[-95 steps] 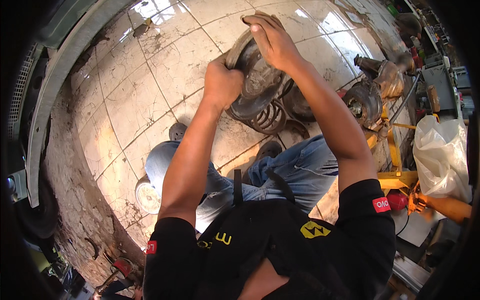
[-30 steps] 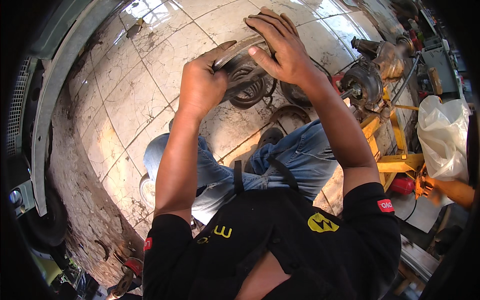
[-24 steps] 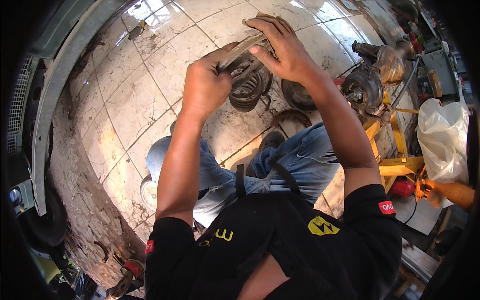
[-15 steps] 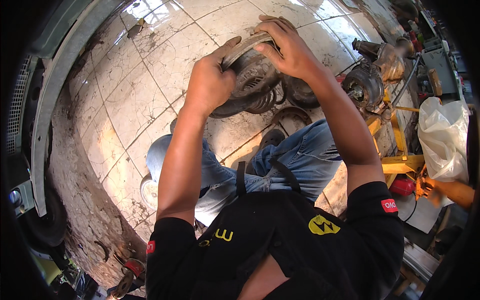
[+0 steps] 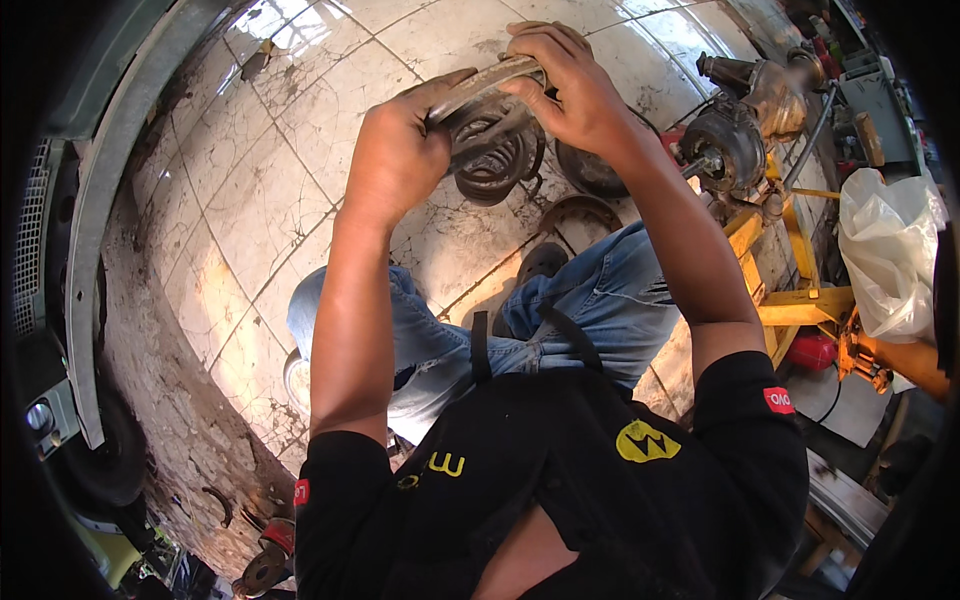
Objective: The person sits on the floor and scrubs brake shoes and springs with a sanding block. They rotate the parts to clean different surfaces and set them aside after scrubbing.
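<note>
Grey round part (image 5: 484, 88) | left hand (image 5: 398, 150), right hand (image 5: 578, 98) curled over edge | tipped nearer edge-on

Counting two bare hands (image 5: 398, 150), one held round grey metal part (image 5: 483, 88), one dark metal coil spring (image 5: 487, 185), one crumpled white plastic bag (image 5: 888, 255).

The left forearm (image 5: 352, 310) stretches forward, and the left hand (image 5: 398, 150) is curled into a firm grip. The right forearm (image 5: 672, 215) angles inward from a bent elbow, the right hand (image 5: 568, 88) farther forward, fingers arched opposite its thumb.
</note>
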Demonstrator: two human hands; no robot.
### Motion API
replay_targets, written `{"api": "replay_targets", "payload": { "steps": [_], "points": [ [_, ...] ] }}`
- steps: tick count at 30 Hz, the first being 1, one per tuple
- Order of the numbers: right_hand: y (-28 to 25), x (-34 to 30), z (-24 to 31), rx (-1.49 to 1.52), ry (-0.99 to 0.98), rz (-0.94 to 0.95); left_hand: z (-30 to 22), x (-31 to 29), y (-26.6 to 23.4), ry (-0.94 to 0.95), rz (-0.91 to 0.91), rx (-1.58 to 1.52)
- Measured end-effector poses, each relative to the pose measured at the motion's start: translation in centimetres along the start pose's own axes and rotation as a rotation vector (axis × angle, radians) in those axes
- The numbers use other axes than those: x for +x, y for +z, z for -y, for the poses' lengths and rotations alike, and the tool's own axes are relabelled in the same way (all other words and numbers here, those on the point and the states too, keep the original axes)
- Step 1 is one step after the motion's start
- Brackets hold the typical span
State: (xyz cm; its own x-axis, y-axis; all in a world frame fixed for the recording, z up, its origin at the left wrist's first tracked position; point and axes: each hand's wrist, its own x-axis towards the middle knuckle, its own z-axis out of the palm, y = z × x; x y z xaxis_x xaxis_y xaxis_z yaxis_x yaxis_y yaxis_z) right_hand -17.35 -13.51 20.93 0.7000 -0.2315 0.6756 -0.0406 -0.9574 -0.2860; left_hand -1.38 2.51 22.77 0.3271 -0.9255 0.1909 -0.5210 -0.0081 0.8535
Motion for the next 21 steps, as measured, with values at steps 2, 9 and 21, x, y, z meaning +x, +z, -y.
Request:
{"api": "replay_targets", "payload": {
  "steps": [2, 9, 21],
  "points": [
    [0.5, 0.0, -0.4, -0.009, 0.002, -0.016, 0.7, 0.3, 0.1, 0.044, -0.026, 0.054],
    [0.5, -0.2, -0.5, -0.053, 0.002, -0.037, 0.6, 0.4, 0.0, 0.027, -0.007, 0.052],
    [0.2, -1.9, -0.4, -0.074, 0.025, -0.078, 1.2, -1.2, -1.1, 0.035, 0.012, 0.045]
  ]
}}
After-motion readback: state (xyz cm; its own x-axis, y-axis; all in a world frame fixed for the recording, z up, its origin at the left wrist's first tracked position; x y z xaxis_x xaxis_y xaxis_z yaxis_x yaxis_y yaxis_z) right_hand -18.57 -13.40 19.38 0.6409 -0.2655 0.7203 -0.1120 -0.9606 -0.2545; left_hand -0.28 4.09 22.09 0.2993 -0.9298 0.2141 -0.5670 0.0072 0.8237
